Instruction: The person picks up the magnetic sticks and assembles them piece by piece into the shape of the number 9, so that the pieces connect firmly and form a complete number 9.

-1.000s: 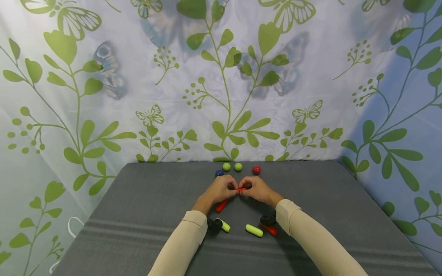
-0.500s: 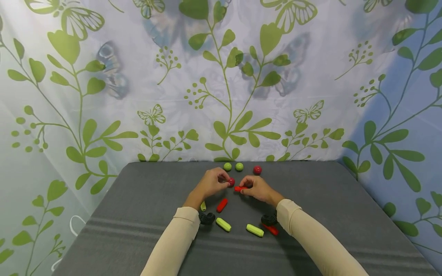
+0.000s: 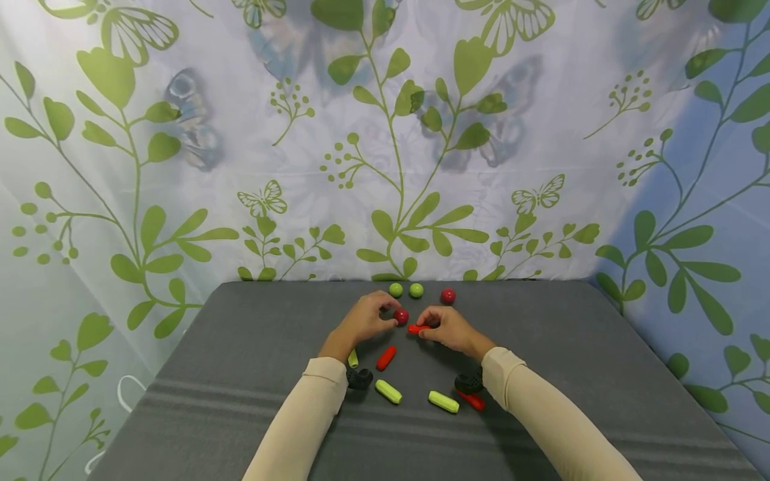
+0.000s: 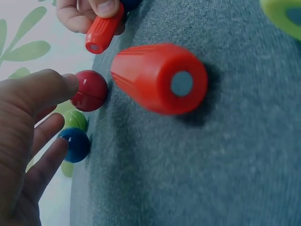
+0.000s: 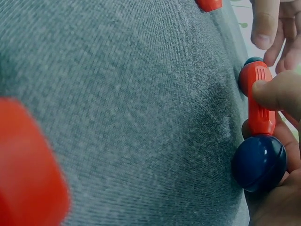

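My left hand (image 3: 365,318) pinches a glossy red ball (image 3: 401,317) near the middle of the table, thumb on its side in the left wrist view; its other fingers extend loosely. Just to the right, my right hand (image 3: 451,329) grips a short red stick (image 5: 262,110) between thumb and fingers. A dark blue ball (image 5: 258,162) sits at the near end of that stick in the right wrist view. The stick's other end points toward the red ball. Another red stick (image 4: 160,77) with a grey disc in its end lies on the table below the left hand.
Two green balls (image 3: 416,290) and another red ball (image 3: 448,296) stand along the table's back edge. Beyond the left fingers is a blue ball (image 4: 76,144). Yellow-green sticks (image 3: 444,401) and a red stick (image 3: 472,400) lie nearer, on the grey table (image 3: 240,401).
The left hand has left the red stick, moved a little to the left and back, and taken hold of the red ball. The right hand has stayed nearly still with its stick.
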The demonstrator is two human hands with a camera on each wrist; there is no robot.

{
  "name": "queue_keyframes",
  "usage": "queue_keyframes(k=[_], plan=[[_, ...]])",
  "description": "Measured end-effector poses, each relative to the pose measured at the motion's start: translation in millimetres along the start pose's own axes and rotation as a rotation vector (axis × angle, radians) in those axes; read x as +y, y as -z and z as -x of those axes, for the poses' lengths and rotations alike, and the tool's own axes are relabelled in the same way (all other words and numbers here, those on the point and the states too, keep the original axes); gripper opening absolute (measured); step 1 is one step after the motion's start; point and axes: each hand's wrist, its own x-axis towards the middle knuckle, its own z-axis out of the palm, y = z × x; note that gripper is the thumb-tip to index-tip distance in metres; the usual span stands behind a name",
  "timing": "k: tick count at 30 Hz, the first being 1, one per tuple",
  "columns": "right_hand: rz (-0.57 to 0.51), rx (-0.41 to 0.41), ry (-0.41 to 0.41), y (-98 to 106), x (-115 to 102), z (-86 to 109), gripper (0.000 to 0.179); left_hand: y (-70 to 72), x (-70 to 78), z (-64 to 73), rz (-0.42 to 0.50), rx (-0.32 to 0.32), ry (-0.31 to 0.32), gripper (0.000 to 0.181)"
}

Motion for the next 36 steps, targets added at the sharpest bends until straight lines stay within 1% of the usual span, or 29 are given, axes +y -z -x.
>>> queue_keyframes(k=[2,6,9,16,24,28,32,34,36], plan=[[-0.004,-0.003,0.000,-0.1,-0.2,0.2,0.012,-1.3,1.2,-2.3,-0.027,-0.015,0.000,0.029],[-0.021,-0.002,0.007,0.6,-23.5,10.6,0.012,-3.6,2.5,-7.2,-0.062,-0.028,-0.010,0.028],[-0.033,-0.004,0.017,1.5,-42.0,19.1,0.013,-3.7,3.8,-8.9,-0.051,-0.039,-0.010,0.024],[-0.043,-0.010,0.017,2.3,-41.7,19.5,0.014,-1.0,9.0,-8.9,0.034,-0.077,0.042,0.017],[-0.041,-0.017,0.013,2.8,-41.7,20.3,0.014,-4.3,9.6,-11.4,0.073,-0.063,0.062,0.013],[-0.040,-0.011,0.019,2.7,-42.2,20.2,0.014,-5.7,9.8,-13.2,0.066,-0.064,0.084,0.016],[-0.035,-0.004,0.024,2.0,-41.8,19.5,0.014,-7.6,8.9,-14.1,0.018,-0.071,0.085,0.021],[-0.030,-0.002,0.021,0.9,-38.9,18.0,0.014,-9.0,7.7,-13.9,-0.003,-0.075,0.084,0.022],[-0.028,0.001,0.014,-0.4,-31.6,15.0,0.014,-10.4,6.5,-13.2,0.000,-0.077,0.094,0.022]])
